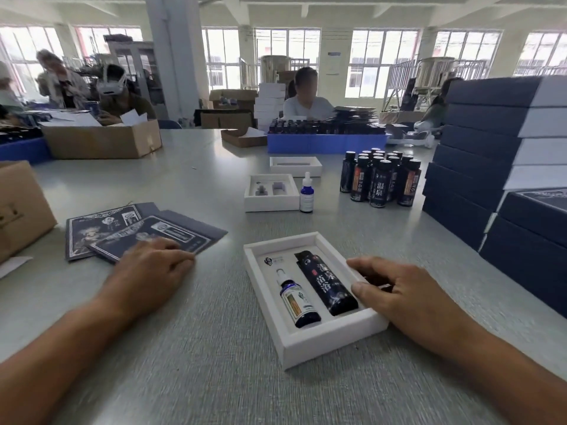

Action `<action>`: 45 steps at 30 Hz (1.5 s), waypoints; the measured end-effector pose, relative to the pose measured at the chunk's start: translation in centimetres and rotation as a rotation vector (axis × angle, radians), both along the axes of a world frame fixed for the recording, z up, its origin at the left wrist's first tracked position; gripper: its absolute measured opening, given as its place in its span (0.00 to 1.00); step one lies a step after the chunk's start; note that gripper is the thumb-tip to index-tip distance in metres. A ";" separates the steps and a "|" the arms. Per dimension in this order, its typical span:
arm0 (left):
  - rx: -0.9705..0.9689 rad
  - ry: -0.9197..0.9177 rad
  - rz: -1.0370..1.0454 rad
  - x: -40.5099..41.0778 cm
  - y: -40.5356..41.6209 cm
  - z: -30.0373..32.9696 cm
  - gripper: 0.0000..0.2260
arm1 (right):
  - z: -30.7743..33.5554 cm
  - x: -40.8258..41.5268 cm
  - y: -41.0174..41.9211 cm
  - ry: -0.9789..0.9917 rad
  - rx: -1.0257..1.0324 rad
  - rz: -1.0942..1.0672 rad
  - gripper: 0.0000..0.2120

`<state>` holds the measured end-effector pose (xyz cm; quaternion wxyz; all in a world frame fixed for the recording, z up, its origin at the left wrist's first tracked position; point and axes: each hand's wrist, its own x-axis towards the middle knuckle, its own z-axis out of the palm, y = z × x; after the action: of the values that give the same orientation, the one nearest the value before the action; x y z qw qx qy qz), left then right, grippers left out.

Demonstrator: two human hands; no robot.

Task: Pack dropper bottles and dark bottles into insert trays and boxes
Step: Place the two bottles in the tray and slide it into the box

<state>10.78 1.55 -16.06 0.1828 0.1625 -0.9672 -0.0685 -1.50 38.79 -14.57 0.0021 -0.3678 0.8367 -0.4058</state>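
Observation:
A white insert tray (325,342) lies in front of me holding a blue dropper bottle (299,303) on the left and a dark bottle (325,283) on the right, both lying flat. My right hand (402,297) rests on the tray's right rim, thumb beside the dark bottle, holding nothing. My left hand (150,271) lies flat with its fingers on dark printed cards (138,231). Farther back stand an empty insert tray (271,202), an upright dropper bottle (306,194), another empty tray (296,167) and a cluster of dark bottles (380,179).
Stacked dark blue boxes (497,167) rise at the right. Cardboard boxes sit at the left edge (21,207) and back left (101,139). A blue crate of bottles (325,142) stands at the back. People work at the far tables.

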 end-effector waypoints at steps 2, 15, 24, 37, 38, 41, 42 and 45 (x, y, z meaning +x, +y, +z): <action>0.060 0.017 -0.103 -0.9 2.7 -0.4 0.13 | 0.2 -0.4 0.4 0.023 0.010 -0.025 0.13; 0.203 0.176 -0.309 -1.5 6.9 -0.9 0.14 | 0.2 -1.5 1.4 0.027 0.036 -0.118 0.08; 0.273 0.229 -0.239 -1.3 6.9 -0.4 0.11 | 0.3 -1.3 1.6 -0.013 0.026 -0.117 0.05; 0.160 -0.068 0.293 -1.8 2.9 -0.2 0.31 | 0.8 -1.6 2.1 -0.059 0.062 -0.154 0.10; 0.173 -0.090 0.300 -1.8 3.0 -0.1 0.32 | 0.9 -1.6 2.2 -0.059 0.078 -0.162 0.11; 0.133 -0.102 0.310 -1.7 3.7 0.3 0.28 | 1.0 -1.6 2.2 -0.034 0.121 -0.185 0.09; 0.145 -0.087 0.319 -1.7 3.8 0.5 0.28 | 1.0 -1.6 2.1 -0.019 0.139 -0.194 0.08; 0.209 0.006 0.324 -1.3 3.9 1.0 0.27 | 0.9 -1.5 2.0 0.016 0.182 -0.236 0.07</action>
<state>9.48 5.46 -15.07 0.1766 0.3342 -0.9154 -0.1385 -2.98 40.75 -13.65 -0.0189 -0.2684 0.9074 -0.3230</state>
